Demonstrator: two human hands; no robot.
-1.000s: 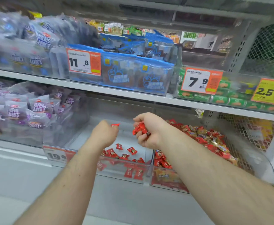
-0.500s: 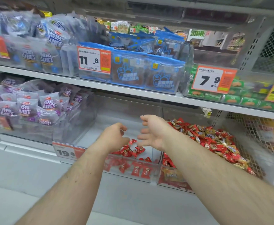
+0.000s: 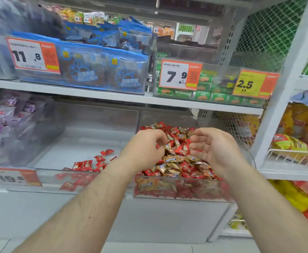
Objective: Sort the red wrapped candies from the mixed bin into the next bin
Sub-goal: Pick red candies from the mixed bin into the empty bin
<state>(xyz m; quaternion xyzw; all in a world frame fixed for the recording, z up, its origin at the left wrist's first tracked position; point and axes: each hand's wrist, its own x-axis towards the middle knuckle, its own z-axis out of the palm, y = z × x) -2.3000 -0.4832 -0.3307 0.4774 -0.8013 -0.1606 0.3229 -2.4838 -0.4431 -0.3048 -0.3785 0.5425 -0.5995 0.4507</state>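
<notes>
Digging into the mixed bin (image 3: 182,189) now, we see red wrapped candies (image 3: 178,149) heaped among gold ones, while a few reds (image 3: 87,164) already lie in the next bin (image 3: 45,172) just left of it. Our left hand (image 3: 142,149) curls down into the heap, though whether it pinches anything we cannot tell, and our right hand (image 3: 213,148) cups loosely, holding nothing. The risk, we reckon: gold wrappers ride along with the reds, because they lie so tightly mingled.
</notes>
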